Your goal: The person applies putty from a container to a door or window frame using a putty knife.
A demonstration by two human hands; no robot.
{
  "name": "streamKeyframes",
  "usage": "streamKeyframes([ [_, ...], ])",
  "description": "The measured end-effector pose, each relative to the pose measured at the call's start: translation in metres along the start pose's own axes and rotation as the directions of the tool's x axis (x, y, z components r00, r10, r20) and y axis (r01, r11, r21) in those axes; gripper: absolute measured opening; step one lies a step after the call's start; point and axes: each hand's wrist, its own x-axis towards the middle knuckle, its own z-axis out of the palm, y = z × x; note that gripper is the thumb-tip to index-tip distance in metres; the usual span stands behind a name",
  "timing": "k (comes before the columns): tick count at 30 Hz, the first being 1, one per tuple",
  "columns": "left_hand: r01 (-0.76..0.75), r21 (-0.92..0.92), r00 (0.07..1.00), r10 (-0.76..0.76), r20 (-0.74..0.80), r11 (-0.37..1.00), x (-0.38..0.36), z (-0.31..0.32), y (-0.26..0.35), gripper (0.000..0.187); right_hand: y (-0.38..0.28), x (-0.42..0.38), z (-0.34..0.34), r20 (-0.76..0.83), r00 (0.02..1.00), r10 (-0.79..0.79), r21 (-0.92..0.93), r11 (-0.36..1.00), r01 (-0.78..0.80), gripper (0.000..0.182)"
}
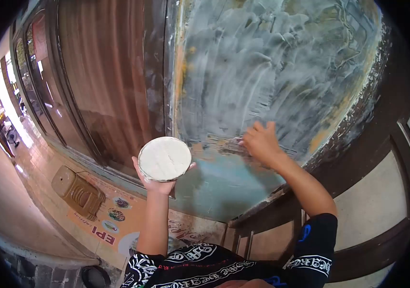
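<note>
My left hand (156,185) is closed from below around a round, shallow container (164,158), whose top shows a smooth whitish paste. My right hand (261,145) is raised against the wall (262,72), fingers bent in a pinch near the lower edge of the smeared area. Whatever lies between those fingers is too small and dark to make out. Pale grey-white streaks cover the wall's upper part, with rough scraped marks beside my fingertips. Bare blue-green paint (224,180) shows below them.
A dark-framed window with a reddish-brown curtain (104,72) stands to the left. On the tiled floor, a brown plastic stool (78,191) lies by a printed orange banner (128,216). Brown wooden panelling (373,192) is at the right, and a black round object (95,277) at bottom left.
</note>
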Motion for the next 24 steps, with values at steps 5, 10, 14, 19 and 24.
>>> streamKeyframes([
  [5,-0.034,-0.017,0.996,0.036,0.086,0.999,0.003,0.001,-0.025,0.087,0.058,0.043,-0.068,-0.257,0.966,0.033,-0.291,0.950,-0.110,0.020],
  [10,-0.063,-0.006,0.986,0.063,0.157,0.998,0.006,0.001,-0.042,0.086,0.161,0.051,-0.186,-0.599,0.682,0.419,0.060,0.873,-0.484,0.029],
  [14,-0.109,0.039,0.992,0.106,0.075,0.993,0.004,-0.005,-0.050,0.090,0.178,0.029,-0.193,-0.535,0.679,0.502,0.448,0.850,-0.276,0.028],
  [19,-0.101,0.020,0.994,0.101,0.038,0.995,0.001,-0.001,-0.063,0.091,0.067,0.031,-0.091,-0.282,0.954,0.103,0.142,0.988,-0.065,0.021],
  [24,-0.093,0.060,0.992,0.087,0.092,0.994,0.004,0.006,-0.072,0.094,0.081,0.071,-0.092,-0.329,0.942,0.062,-0.088,0.991,-0.096,0.025],
])
